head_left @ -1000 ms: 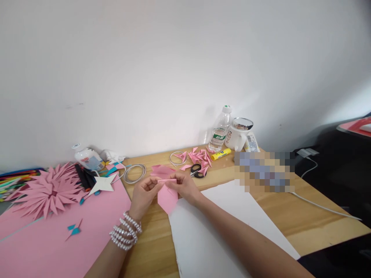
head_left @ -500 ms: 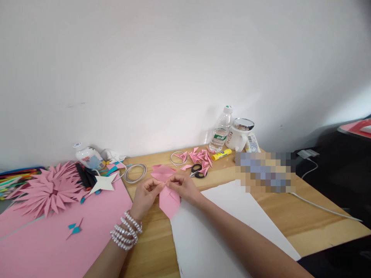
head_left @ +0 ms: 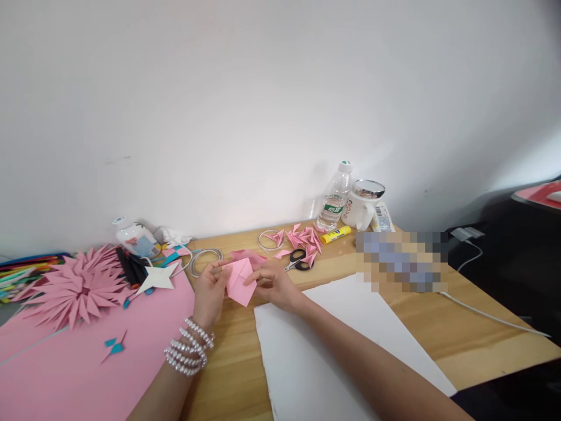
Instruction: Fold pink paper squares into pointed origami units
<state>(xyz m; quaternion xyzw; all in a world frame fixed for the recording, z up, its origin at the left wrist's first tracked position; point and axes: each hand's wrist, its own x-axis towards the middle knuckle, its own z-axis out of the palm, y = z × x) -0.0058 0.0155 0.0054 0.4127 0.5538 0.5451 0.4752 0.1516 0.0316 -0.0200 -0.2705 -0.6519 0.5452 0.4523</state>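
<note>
A folded piece of pink paper (head_left: 240, 283), with creases and a pointed lower end, is held up between my two hands above the wooden table. My left hand (head_left: 211, 291) pinches its left edge, thumb in front. At the right edge, my right hand (head_left: 277, 285) has its fingers closed on the paper, some of the fingertips hidden behind it. More pink paper (head_left: 249, 254) lies just behind, partly covered by the held piece. Black-handled scissors (head_left: 300, 260) lie beyond my right hand, near small folded pink pieces (head_left: 305, 238).
White board (head_left: 315, 351) lies under my right forearm, pink sheet (head_left: 87, 368) at left. On that side are a spiky pink paper flower (head_left: 83, 289), a white paper star (head_left: 156, 277) and a coiled cable (head_left: 205, 262). A glue stick (head_left: 335, 235), water bottle (head_left: 335, 196) and mug (head_left: 362, 207) stand or lie at the back.
The folded paper has turned and moved up and left. My hands have spread from a close pinch at its top to its left and right edges.
</note>
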